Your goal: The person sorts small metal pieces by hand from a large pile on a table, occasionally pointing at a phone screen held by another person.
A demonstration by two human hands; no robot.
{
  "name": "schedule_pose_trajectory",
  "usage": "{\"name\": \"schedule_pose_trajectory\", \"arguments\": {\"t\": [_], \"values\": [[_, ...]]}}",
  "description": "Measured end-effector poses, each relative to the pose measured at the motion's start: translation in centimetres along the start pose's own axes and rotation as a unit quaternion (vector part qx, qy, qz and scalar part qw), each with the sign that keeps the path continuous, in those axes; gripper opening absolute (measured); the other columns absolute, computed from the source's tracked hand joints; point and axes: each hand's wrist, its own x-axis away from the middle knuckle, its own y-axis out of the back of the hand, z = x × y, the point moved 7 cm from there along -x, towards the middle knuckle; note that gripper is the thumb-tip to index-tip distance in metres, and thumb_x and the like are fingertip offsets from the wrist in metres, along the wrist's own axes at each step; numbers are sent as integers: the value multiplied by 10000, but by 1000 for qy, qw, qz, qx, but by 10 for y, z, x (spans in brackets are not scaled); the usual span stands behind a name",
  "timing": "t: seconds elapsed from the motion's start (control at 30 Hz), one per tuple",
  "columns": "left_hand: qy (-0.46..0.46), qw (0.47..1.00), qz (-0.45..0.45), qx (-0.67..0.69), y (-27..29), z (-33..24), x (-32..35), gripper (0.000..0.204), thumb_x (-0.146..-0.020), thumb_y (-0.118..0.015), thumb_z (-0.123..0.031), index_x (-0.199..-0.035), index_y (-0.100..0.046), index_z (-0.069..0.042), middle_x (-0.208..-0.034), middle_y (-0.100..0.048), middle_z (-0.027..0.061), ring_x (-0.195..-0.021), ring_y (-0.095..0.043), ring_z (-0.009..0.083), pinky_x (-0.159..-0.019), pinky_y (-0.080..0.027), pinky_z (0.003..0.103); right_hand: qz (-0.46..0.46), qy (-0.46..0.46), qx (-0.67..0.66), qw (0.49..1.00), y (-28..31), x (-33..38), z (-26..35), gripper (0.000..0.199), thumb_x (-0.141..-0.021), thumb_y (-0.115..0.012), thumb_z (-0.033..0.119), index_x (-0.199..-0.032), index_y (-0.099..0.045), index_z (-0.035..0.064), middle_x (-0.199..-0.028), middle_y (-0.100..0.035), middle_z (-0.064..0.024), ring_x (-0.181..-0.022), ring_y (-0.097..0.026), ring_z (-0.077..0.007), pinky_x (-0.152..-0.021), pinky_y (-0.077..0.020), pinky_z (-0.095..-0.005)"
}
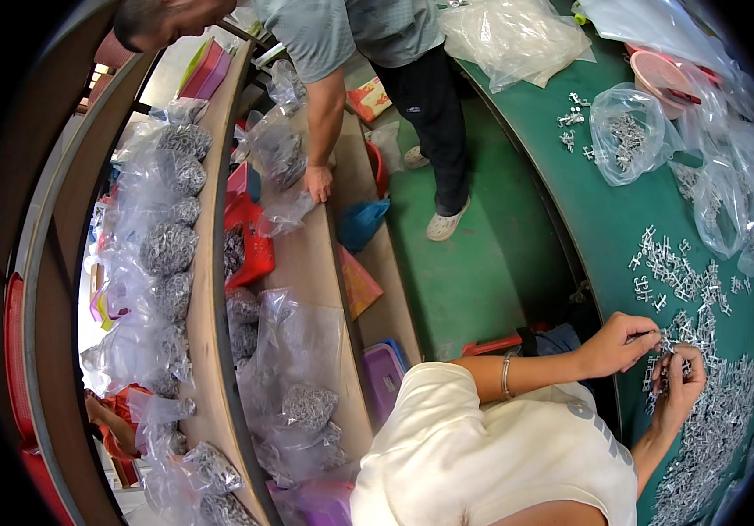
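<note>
My left hand (pixel 624 344), with a bracelet on its wrist, pinches a small silver metal piece at its fingertips. Just below it, my right hand (pixel 679 382) curls its fingers around several of the same small metal pieces (pixel 663 372). The two hands almost meet over the green table (pixel 587 219). Under and beside them spreads a large heap of loose silver pieces (pixel 721 421), each a small branching, hook-like shape. More loose pieces (pixel 671 267) lie scattered farther up the tabletop. The exact form of the pieces inside my fingers is too small to make out.
An open clear bag (pixel 629 140) of metal pieces stands near a pink basket (pixel 656 74). Filled bags (pixel 167 250) line the wooden shelves at left, with a red bin (pixel 254 241). Another person (pixel 333 96) stands in the aisle, a hand at a shelf bag (pixel 288 213).
</note>
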Motion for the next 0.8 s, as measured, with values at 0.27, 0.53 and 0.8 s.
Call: {"name": "schedule_pose_trajectory", "arguments": {"t": [0.27, 0.53, 0.8], "values": [[-62, 997, -4, -53, 3, -16, 1, 90, -800, -513, -16, -825, -566, 52, -638, -538, 128, -526, -519, 211, -481, -392, 292, 36, -12, -44, 998, -3, 6, -6, 116, -852, -538, 118, -825, -482, 20, -699, -452, -43, -508, -459, -88, -357, -297, -154], [93, 979, 149, 101, -6, 7, 5, 210, -829, -498, -106, -681, -572, 23, -558, -561, 43, -400, -453, 73, -386, -351, 218, 142, -110, -141, 974, -3, 2, -20, 177, -854, -538, 156, -802, -427, 27, -692, -436, -54, -419, -397, -86, -298, -274, -165], [130, 985, -34, 112, 2, 11, 11, 236, -842, -485, -123, -676, -547, 32, -503, -485, 37, -386, -432, 80, -342, -313, 217, 48, -74, -10, 996, -6, -9, -15, 192, -860, -531, 169, -800, -452, 5, -742, -491, -79, -456, -405, -70, -348, -268, -167]]}}
